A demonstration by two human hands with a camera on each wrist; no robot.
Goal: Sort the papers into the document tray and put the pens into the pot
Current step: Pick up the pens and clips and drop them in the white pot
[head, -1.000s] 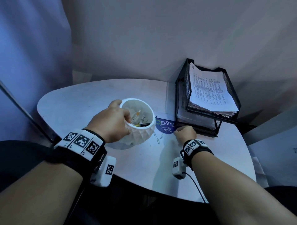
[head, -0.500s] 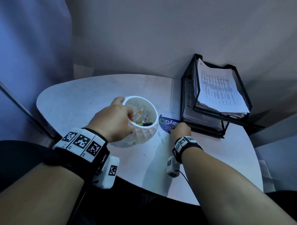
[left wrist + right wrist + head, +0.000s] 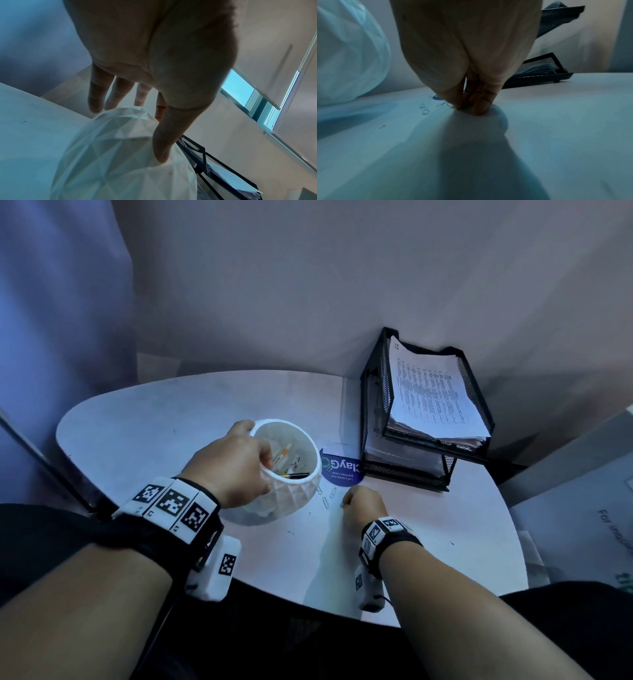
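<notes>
My left hand (image 3: 255, 445) grips the rim of the white faceted pot (image 3: 291, 494) and holds it tilted toward the right. In the left wrist view the thumb presses the outside of the pot (image 3: 120, 155). Several pens (image 3: 291, 470) lie inside. My right hand (image 3: 346, 501) is just right of the pot, with bunched fingertips (image 3: 479, 108) down on the table, pinching a paper clip among the loose paper clips (image 3: 325, 498). The black mesh document tray (image 3: 373, 419) at the back right holds a stack of printed papers (image 3: 431, 398).
A round blue sticker (image 3: 342, 470) lies between the pot and the tray. The white table (image 3: 171, 412) is rounded, with walls close behind it and the tray in its back right corner. More paper clips (image 3: 424, 108) lie left of my right fingertips.
My right hand has drawn back from the blue sticker toward me and now pinches at the clips. My left hand keeps holding the tilted pot.
</notes>
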